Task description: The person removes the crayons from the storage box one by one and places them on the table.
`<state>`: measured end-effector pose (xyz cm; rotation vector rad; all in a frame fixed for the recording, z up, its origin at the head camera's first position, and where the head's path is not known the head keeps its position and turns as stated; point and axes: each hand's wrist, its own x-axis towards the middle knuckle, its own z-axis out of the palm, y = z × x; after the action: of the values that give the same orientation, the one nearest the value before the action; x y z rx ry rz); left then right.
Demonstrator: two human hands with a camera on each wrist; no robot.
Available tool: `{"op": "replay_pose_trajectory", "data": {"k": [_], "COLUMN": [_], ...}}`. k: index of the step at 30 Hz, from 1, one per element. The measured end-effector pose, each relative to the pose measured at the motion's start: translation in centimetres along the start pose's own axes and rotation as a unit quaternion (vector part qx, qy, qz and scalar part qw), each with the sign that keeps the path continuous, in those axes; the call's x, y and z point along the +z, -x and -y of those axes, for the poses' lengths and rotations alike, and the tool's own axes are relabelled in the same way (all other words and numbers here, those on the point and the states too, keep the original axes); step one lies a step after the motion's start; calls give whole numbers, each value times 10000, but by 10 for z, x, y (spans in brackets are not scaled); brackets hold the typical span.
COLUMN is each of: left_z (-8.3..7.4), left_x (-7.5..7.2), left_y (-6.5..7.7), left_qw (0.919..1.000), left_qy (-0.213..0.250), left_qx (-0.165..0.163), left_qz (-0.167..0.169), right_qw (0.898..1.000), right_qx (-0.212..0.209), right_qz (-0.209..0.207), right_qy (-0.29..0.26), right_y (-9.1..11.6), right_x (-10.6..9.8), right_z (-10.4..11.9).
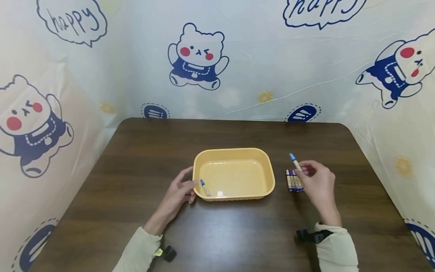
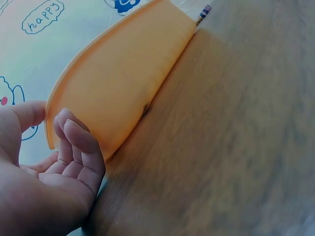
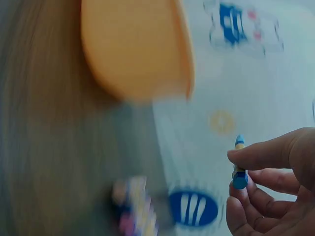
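Note:
My right hand pinches a blue crayon between thumb and fingers, its blue tip pointing up and away. In the right wrist view the same crayon shows its blue base towards the camera. Just beneath that hand, several crayons lie side by side in a row on the table, partly hidden by the fingers. My left hand holds the left end of a yellow plastic tray at its rim. Inside the tray, near its left front corner, another blue crayon leans against the wall.
The dark wooden table carries the tray near its middle, with the crayon row to the tray's right. A printed sheet with bear drawings hangs behind and on both sides. Dark straps with small devices sit at both wrists.

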<state>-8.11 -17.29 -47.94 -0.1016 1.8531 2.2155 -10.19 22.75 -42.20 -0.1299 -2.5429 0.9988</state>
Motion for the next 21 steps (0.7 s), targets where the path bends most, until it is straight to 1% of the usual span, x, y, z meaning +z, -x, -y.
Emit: {"op": "replay_pose_trajectory", "data": {"k": [4, 6, 9, 11, 16, 21], "left_z": [1, 1, 2, 3, 2, 0], "left_x": [0, 1, 3, 4, 5, 4], "left_y": [0, 0, -1, -1, -1, 0], "left_qw": [10000, 9999, 9998, 9997, 9998, 9998], "left_qy": [53, 91, 155, 155, 131, 74], "left_qx": [-64, -101, -156, -173, -156, -140], "left_qz": [-55, -40, 17, 42, 4, -102], "right_qw": [9970, 9933, 9872, 9832, 9796, 9846], "right_qx": [666, 958, 1258, 1413, 1539, 1305], "right_qz": [279, 560, 884, 1054, 1205, 1090], "right_qy": [284, 335, 433, 469, 454, 399], "right_y": [2, 2, 2, 3, 3, 2], "right_x": [-12, -15, -17, -17, -13, -8], "right_z": [-33, -47, -63, -70, -75, -76]}}
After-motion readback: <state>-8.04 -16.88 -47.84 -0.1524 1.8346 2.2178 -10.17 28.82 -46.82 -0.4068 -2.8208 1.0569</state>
